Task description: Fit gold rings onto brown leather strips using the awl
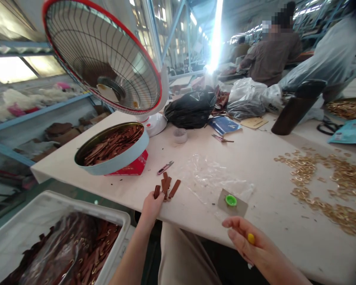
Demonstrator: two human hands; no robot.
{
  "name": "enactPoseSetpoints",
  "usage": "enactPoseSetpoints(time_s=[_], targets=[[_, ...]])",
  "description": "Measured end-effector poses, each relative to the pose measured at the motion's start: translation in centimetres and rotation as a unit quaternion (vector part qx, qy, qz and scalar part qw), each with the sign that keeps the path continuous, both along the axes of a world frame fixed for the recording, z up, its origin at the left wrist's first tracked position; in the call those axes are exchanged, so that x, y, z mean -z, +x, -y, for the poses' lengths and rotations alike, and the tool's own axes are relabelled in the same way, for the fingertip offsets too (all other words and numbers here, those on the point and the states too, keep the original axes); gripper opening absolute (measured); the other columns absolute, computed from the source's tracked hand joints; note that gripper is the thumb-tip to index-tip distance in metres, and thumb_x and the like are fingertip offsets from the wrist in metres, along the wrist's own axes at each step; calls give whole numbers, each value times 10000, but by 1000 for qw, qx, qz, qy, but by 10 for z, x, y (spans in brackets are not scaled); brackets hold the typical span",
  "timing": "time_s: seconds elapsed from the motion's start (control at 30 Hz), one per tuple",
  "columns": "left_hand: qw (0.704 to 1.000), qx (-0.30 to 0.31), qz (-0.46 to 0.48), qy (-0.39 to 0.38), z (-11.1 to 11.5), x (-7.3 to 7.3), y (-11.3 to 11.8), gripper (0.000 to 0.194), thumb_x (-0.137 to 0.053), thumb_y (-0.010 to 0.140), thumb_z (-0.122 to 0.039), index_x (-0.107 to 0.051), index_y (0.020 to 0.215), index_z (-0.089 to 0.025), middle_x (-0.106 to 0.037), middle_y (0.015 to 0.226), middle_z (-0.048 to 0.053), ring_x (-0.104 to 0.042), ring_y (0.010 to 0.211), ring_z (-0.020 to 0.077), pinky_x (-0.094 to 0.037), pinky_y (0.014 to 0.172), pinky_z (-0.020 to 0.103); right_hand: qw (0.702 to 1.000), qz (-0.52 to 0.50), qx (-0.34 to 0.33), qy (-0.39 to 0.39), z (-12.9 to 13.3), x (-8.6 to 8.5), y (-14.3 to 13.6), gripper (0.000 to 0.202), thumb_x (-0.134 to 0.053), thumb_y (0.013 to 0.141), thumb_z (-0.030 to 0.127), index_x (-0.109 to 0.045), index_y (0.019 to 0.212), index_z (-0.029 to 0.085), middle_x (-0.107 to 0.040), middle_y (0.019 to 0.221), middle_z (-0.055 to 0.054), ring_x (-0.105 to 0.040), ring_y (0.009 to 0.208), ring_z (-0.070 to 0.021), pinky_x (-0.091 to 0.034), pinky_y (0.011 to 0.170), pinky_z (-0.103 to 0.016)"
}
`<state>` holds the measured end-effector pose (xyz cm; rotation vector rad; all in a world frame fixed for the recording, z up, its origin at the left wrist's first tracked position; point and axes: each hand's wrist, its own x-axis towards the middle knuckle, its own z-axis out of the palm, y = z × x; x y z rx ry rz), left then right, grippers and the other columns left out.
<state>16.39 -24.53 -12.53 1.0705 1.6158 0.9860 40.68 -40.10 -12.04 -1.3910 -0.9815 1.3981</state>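
Observation:
At the table's near edge, my left hand (152, 206) is closed on a brown leather strip (157, 192). Touching its fingertips is a small pile of similar brown strips (166, 184), some with metal rings. My right hand (249, 241) is over the front edge with fingers curled, and in it sits a thin tool with a yellow end (250, 238); the rest of the tool is mostly hidden. Just beyond that hand, a small green dish (231, 200) rests on a grey square (239, 206). Pink thread snips (165, 168) lie behind the pile.
A round tin (118, 168) of brown strips leans on a red box, beneath a fan (106, 59). Gold rings (329, 182) spread across the right side. Clear plastic (207, 174) lies mid-table. A white bin (121, 217) at lower left holds ringed strips. A person (269, 55) is in the background.

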Motion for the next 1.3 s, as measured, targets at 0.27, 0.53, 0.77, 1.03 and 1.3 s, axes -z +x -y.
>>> enactPoseSetpoints(time_s=[0.27,0.53,0.77,1.03,1.3], targets=[[971,50,223,-69,72,-35,40,355,-501,734,-455,-554,907,-149,-479,631,-36,-416,469,77,-302,440,198,995,60,-78,16,12,-21,-7,346,-470,814,526,-518,818,184,-309,526,74,-299,464,-102,-244,419,-205],[894,29,444,-49,150,-62,128,178,-569,773,-304,-579,873,-158,-533,673,-13,-501,608,99,-416,586,222,952,277,-73,108,37,-39,-15,85,-519,796,248,-545,753,180,-542,619,18,-477,556,-144,-310,502,-226],[963,206,159,63,161,-53,137,188,-578,756,-353,-592,819,-176,-573,701,-10,-524,686,147,-417,661,252,930,340,-42,134,58,-44,14,121,-486,780,141,-544,679,175,-591,620,3,-518,561,-138,-312,506,-210],[943,300,141,-32,153,-24,153,331,-712,579,-427,-582,705,-150,-595,535,-12,-492,461,125,-386,441,230,876,465,-22,129,74,-37,55,179,-492,821,190,-544,650,183,-583,594,25,-499,524,-109,-280,474,-205],[942,209,239,-108,152,-15,170,476,-698,533,-577,-490,578,-151,-445,369,-77,-322,307,29,-244,333,167,767,634,60,-78,59,-13,186,174,-466,798,65,-598,833,174,-632,862,-67,-569,764,-194,-326,615,-252]])
